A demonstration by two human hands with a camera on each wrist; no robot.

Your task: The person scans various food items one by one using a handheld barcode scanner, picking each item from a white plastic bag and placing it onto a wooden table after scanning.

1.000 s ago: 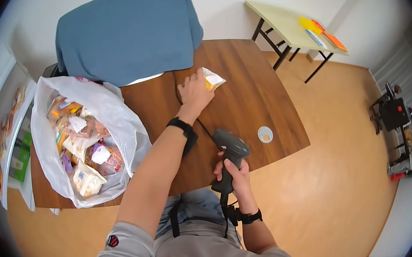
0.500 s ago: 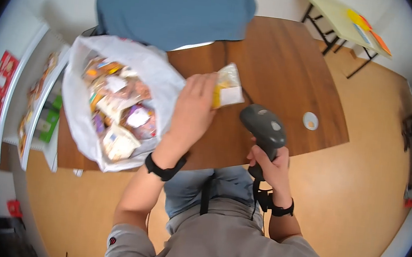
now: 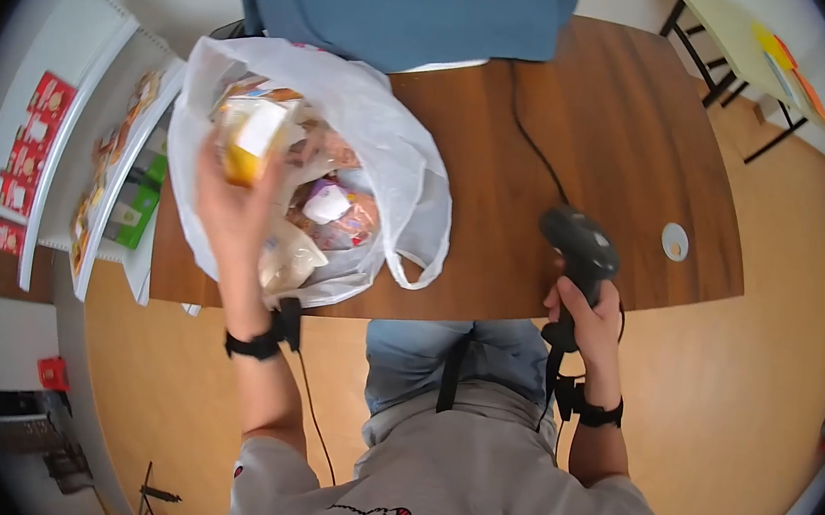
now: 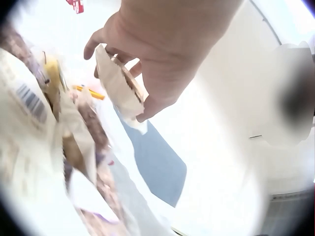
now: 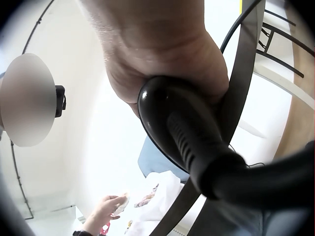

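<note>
White plastic bag (image 3: 413, 207) on the worktop (image 3: 627, 129), under and beside the left hand (image 3: 234, 214), mouth spread, likely to let things pass. Left fingers and thumb bent, parted about a packet's width, pinching the yellow packet (image 3: 243, 164) above other packets (image 3: 328, 203), white label uncovered, perhaps thanks to that edge grip. Right hand (image 3: 592, 319) wrapped around the scanner (image 3: 580, 240) by its handle, presumably keeping the head clear of fingers. Cable (image 3: 535, 148) lies beyond the right hand.
</note>
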